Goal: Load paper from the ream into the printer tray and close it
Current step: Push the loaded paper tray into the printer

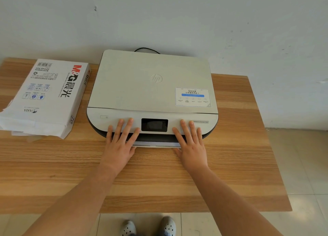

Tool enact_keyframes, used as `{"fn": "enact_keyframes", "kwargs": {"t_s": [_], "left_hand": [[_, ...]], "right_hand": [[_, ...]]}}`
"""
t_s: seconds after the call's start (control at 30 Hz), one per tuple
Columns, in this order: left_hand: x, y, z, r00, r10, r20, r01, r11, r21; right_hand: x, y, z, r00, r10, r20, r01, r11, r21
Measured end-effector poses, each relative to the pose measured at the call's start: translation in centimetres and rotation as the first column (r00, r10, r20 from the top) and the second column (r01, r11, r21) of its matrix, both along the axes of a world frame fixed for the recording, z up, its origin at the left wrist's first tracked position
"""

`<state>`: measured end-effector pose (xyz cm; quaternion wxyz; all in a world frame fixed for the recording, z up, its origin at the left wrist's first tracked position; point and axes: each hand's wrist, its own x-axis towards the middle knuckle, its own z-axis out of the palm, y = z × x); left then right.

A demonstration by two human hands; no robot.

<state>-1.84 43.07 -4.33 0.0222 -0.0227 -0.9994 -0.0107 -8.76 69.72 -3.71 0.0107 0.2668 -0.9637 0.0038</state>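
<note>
The printer tray (pixel 156 144) shows as a thin pale lip under the dark front slot of the printer (pixel 152 86), sticking out only slightly toward the near edge of the table (pixel 230 164). A white strip along it looks like loaded paper, though the view is too shallow to be sure. As a judgement, the tray is a light plastic drawer that slides stiffly on rails and will skew if pushed at one end, so even pressure on its front lip at both ends suits it best.

The left hand (pixel 119 147) and right hand (pixel 190 147) lie flat, fingers spread and extended, gripping nothing; the fingertips rest on the sloped control panel on either side of the dark screen (pixel 154 125), and the palms cover the tray's two ends. Whether the thumbs press the lip cannot be told.

The printer sits at the middle of the table against its far edge, a black cable (pixel 147 49) looping behind it. The ream (pixel 48 95) lies near the table's far left corner, just beside the printer, its wrapper torn open at the near end. Loose sheets are soft and slippery.
</note>
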Motion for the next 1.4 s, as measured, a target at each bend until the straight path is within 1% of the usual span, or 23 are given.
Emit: {"fn": "enact_keyframes", "kwargs": {"t_s": [0.3, 0.4, 0.57, 0.7, 0.9, 1.13, 1.27, 1.4], "left_hand": [[-0.1, 0.2, -0.9, 0.996, 0.01, -0.089, -0.01, 1.0, 0.004], [-0.2, 0.1, -1.2, 0.994, 0.008, -0.11, -0.007, 1.0, 0.006], [-0.2, 0.2, -1.4, 0.996, 0.026, -0.091, -0.026, 1.0, -0.006], [-0.3, 0.0, -1.5, 0.993, 0.018, -0.118, -0.019, 1.0, -0.008], [-0.4, 0.1, -1.7, 0.989, 0.029, -0.148, -0.03, 0.999, -0.009], [-0.4, -0.1, -2.3, 0.99, 0.003, -0.141, -0.013, 0.997, -0.072], [-0.5, 0.1, -2.3, 0.988, 0.0, -0.157, -0.012, 0.997, -0.079], [-0.5, 0.1, -2.4, 0.992, 0.007, -0.128, -0.018, 0.996, -0.091]], "right_hand": [[0.1, -0.7, -1.0, 0.995, -0.021, -0.098, 0.012, 0.996, -0.089], [0.0, -0.7, -1.3, 0.994, -0.024, -0.111, 0.013, 0.996, -0.092], [-0.2, -0.5, -1.7, 0.993, -0.019, -0.12, 0.008, 0.996, -0.093], [-0.3, -0.5, -2.1, 0.991, -0.021, -0.136, 0.007, 0.995, -0.098], [-0.6, -0.5, -3.0, 0.981, -0.02, -0.191, 0.0, 0.994, -0.105], [-1.1, -0.1, -3.5, 0.956, 0.014, -0.292, -0.047, 0.993, -0.105], [-1.1, -0.2, -3.9, 0.954, 0.017, -0.299, -0.05, 0.994, -0.101], [-1.2, -0.1, -4.1, 0.957, 0.033, -0.289, -0.061, 0.994, -0.089]]}}
